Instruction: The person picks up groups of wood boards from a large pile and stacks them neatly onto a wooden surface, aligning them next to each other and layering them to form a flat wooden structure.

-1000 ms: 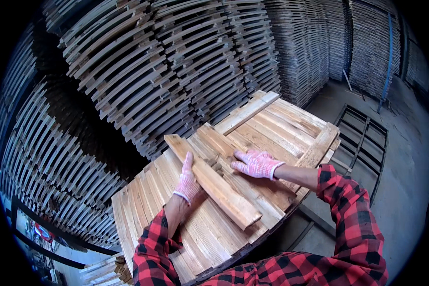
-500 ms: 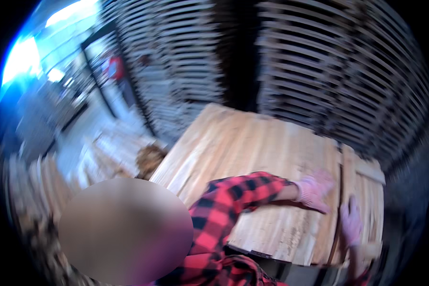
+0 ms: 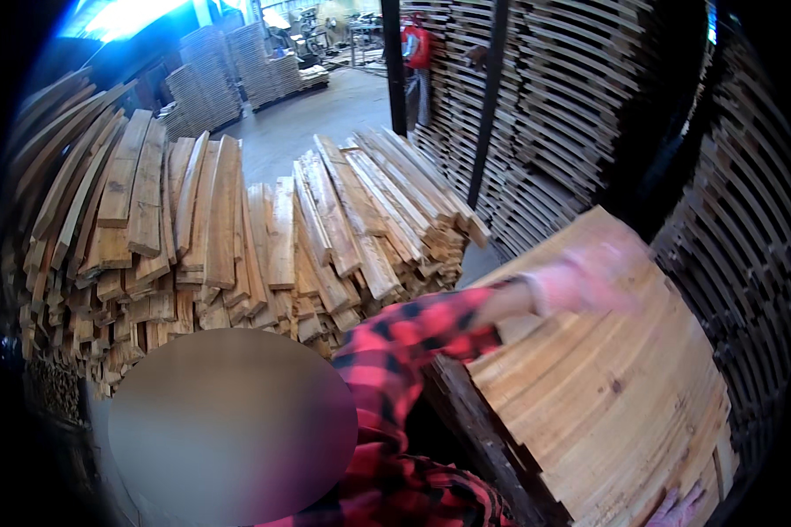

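A row of pale wooden planks [image 3: 580, 395] lies side by side at the right, forming a flat top on a dark support [image 3: 483, 430]. My left hand [image 3: 584, 279], in a pink glove, is over the far part of the planks. Motion smears its fingers, and whether it touches the wood cannot be made out. At the near right edge, my right hand [image 3: 677, 508], in a pink glove too, rests on the planks with its fingers stretched out. The lower picture edge cuts off the rest of that hand.
A large heap of loose wooden boards [image 3: 228, 228] fills the left and middle. Tall slatted stacks of wood [image 3: 554, 97] rise behind the planks, beside a dark post [image 3: 492, 97]. A person in red [image 3: 416, 48] stands far back. More stacks [image 3: 206, 79] stand beyond the floor.
The view has swung to the left, bringing the board heap into sight. My left hand has moved from the right part of the planks to their far part; my right hand is now low in view.
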`<action>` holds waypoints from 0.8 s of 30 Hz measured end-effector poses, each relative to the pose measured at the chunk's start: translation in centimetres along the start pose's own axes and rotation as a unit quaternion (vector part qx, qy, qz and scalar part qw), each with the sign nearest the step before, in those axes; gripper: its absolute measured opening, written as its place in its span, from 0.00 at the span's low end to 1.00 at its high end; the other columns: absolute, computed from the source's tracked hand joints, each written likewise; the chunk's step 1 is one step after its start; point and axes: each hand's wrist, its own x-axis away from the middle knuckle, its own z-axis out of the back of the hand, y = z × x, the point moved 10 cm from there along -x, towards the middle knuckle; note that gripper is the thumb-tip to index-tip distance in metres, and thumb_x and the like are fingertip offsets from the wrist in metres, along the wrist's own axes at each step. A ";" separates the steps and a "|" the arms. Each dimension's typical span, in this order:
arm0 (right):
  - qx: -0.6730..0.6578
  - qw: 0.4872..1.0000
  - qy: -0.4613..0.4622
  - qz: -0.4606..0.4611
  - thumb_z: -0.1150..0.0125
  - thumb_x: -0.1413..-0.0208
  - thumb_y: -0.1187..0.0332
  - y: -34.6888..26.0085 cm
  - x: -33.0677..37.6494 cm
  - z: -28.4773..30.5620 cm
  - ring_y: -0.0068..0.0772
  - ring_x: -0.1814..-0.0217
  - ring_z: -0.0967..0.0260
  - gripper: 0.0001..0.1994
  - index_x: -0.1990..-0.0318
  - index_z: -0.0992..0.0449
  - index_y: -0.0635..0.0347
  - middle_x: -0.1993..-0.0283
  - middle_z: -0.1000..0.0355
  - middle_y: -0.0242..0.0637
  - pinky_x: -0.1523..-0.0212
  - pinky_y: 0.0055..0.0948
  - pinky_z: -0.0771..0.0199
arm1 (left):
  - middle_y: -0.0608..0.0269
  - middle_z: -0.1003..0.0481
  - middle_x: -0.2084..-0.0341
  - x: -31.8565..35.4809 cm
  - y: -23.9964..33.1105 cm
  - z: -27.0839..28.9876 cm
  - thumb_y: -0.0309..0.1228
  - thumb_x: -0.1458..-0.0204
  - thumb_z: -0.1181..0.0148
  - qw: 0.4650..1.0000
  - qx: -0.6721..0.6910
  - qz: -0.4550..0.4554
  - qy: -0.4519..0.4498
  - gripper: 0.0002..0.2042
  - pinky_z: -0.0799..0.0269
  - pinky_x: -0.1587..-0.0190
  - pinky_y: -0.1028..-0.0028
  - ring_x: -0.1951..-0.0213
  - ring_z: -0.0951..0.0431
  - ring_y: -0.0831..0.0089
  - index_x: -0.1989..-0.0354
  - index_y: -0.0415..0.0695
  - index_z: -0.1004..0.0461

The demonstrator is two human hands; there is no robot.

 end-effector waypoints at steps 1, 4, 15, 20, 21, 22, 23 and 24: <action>-0.003 1.000 0.022 0.011 0.52 0.31 0.54 -1.5 -0.2 1.4 0.52 0.38 0.32 0.27 0.29 0.41 0.56 0.30 0.39 0.50 0.38 0.43 0.29 | 0.41 0.34 0.39 2.2 -4.0 6.1 0.54 0.52 0.35 0.979 -0.167 0.051 0.103 0.38 0.41 0.33 0.56 0.35 0.38 0.46 0.38 0.39 0.32; -0.061 0.991 0.086 0.085 0.55 0.29 0.55 -8.4 -2.0 5.0 0.49 0.36 0.34 0.27 0.27 0.44 0.54 0.28 0.41 0.46 0.38 0.40 0.29 | 0.41 0.39 0.35 16.1 -21.5 19.7 0.54 0.55 0.33 0.834 -0.331 0.340 0.281 0.44 0.46 0.30 0.54 0.32 0.43 0.46 0.34 0.38 0.37; -0.447 0.763 -0.146 0.444 0.41 0.41 0.53 -57.8 -10.5 12.8 0.51 0.29 0.41 0.35 0.31 0.39 0.65 0.30 0.40 0.53 0.32 0.40 0.40 | 0.53 0.30 0.38 36.5 -39.4 26.6 0.41 0.55 0.27 0.680 -0.052 0.732 -0.001 0.39 0.29 0.38 0.62 0.39 0.28 0.55 0.33 0.45 0.37; -0.294 0.831 -0.286 0.375 0.46 0.52 0.24 -74.1 -13.1 2.2 0.51 0.33 0.33 0.59 0.23 0.55 0.60 0.31 0.38 0.59 0.37 0.45 0.35 | 0.48 0.26 0.41 31.0 -35.4 21.7 0.26 0.48 0.32 0.691 0.354 0.495 0.389 0.33 0.29 0.39 0.67 0.44 0.24 0.63 0.32 0.40 0.36; -0.325 0.791 -0.339 0.392 0.41 0.51 0.29 -78.0 -10.5 4.6 0.47 0.42 0.31 0.58 0.24 0.55 0.62 0.41 0.33 0.55 0.44 0.42 0.32 | 0.50 0.22 0.50 33.0 -38.4 21.6 0.35 0.44 0.35 0.711 0.447 0.387 0.380 0.26 0.30 0.43 0.71 0.47 0.23 0.63 0.37 0.43 0.29; -0.340 0.766 -0.406 0.364 0.35 0.51 0.34 -79.2 -9.8 3.3 0.42 0.51 0.29 0.58 0.24 0.56 0.64 0.50 0.29 0.51 0.52 0.38 0.29 | 0.51 0.22 0.49 33.9 -38.0 20.7 0.36 0.41 0.38 0.733 0.369 0.422 0.386 0.24 0.30 0.42 0.71 0.47 0.23 0.63 0.36 0.43 0.30; -0.353 0.737 -0.468 0.336 0.30 0.50 0.39 -79.8 -9.0 2.1 0.38 0.59 0.26 0.57 0.24 0.56 0.66 0.60 0.24 0.46 0.59 0.35 0.26 | 0.51 0.22 0.48 34.4 -36.8 20.7 0.36 0.38 0.41 0.749 0.289 0.451 0.390 0.23 0.31 0.41 0.71 0.46 0.23 0.63 0.36 0.43 0.30; -0.480 0.608 -0.558 0.298 0.24 0.52 0.49 -80.5 -8.3 -0.5 0.25 0.76 0.36 0.60 0.24 0.63 0.67 0.74 0.31 0.32 0.76 0.28 0.36 | 0.50 0.22 0.47 33.9 -36.1 23.1 0.40 0.40 0.38 0.802 0.178 0.442 0.361 0.26 0.31 0.40 0.73 0.46 0.22 0.62 0.35 0.44 0.30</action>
